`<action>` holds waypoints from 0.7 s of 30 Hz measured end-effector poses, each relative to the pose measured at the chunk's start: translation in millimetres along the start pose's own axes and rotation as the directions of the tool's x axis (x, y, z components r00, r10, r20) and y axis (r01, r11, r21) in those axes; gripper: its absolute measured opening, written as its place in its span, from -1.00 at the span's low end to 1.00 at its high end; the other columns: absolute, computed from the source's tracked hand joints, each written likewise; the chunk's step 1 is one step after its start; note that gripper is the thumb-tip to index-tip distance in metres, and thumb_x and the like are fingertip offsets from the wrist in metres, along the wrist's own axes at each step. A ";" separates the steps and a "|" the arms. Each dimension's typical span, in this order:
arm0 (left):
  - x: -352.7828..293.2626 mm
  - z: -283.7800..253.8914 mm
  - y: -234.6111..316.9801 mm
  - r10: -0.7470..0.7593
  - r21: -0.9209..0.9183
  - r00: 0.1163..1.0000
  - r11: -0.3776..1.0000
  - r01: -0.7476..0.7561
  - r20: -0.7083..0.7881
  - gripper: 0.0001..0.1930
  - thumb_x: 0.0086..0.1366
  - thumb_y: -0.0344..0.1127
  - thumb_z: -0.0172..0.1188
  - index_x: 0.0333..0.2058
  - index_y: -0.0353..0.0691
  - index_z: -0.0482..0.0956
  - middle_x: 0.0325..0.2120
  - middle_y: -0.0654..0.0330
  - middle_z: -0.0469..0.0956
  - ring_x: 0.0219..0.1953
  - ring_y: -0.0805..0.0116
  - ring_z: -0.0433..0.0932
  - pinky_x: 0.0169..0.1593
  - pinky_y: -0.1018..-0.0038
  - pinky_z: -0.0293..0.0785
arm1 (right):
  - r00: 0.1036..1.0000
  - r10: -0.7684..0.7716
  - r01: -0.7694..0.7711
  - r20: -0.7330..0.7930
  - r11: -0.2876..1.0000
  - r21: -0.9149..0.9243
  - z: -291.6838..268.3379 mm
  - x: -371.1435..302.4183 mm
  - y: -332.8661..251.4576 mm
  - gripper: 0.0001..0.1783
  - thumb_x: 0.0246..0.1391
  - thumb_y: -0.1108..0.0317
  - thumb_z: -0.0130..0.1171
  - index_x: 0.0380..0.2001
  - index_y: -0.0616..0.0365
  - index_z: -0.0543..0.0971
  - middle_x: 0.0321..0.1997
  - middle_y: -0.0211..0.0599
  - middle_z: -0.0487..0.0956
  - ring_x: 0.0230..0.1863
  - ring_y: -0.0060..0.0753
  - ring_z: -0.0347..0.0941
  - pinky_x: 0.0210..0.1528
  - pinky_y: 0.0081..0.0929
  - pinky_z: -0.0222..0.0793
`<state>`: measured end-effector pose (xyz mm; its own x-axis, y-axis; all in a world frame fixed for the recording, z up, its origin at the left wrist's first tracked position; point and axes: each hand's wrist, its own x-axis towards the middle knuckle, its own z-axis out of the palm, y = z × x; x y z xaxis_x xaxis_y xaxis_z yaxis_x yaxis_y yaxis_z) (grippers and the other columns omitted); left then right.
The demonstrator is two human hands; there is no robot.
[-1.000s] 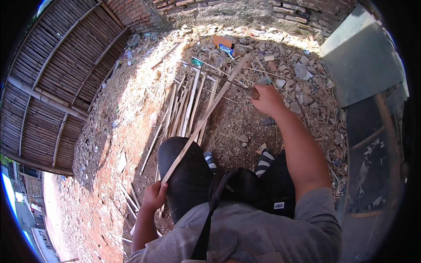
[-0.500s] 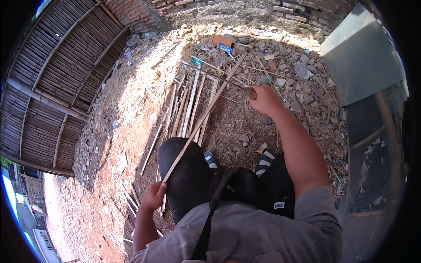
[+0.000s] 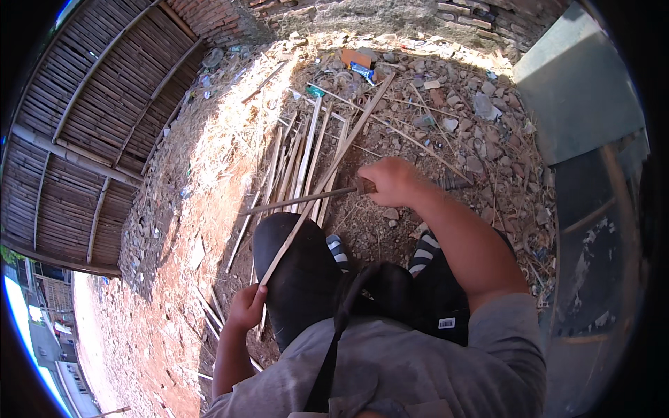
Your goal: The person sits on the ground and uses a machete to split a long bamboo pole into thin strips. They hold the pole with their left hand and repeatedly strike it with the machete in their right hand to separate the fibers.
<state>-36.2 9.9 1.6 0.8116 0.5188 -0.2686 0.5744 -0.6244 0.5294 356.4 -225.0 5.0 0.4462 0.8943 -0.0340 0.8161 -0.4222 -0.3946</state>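
My left hand is closed on the near end of a long bamboo strip. The strip slants over my left knee and away to the far right, onto the ground beyond my feet. In my right hand is the handle of a long-bladed knife, the fingers wrapped round it. Its thin dark blade points left and crosses over the strip just beyond the knee; whether they touch I cannot tell. Several pale bamboo strips lie in a loose bundle on the soil beneath.
A bamboo-slat panel leans in at the left, and a brick wall closes the far side. Grey boards stand at the right. Rubble covers the ground, with a blue wrapper and thin sticks among it.
My right hand has come left and slightly nearer with the knife, whose blade has swung from pointing far left to lying across the strip. My left hand has barely moved.
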 end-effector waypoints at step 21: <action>2.0 -0.5 9.5 -0.027 0.055 1.000 0.998 0.027 -0.007 -0.46 0.48 0.06 -0.01 -0.46 -0.38 0.48 -0.62 -0.13 0.48 -0.52 -0.03 0.52 -0.36 0.15 0.39 | 0.868 0.300 -0.241 -0.395 0.951 0.193 -4.3 -1.4 70.7 -0.74 -0.06 0.31 0.26 -0.24 0.11 0.57 -0.36 -0.05 0.62 -0.24 0.10 0.60 -0.18 0.00 0.52</action>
<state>-29.2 5.3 6.4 0.7953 0.5393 -0.2769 0.6010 -0.6417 0.4765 415.1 -256.7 -18.9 0.7777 0.5908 0.2148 0.5976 -0.5888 -0.5442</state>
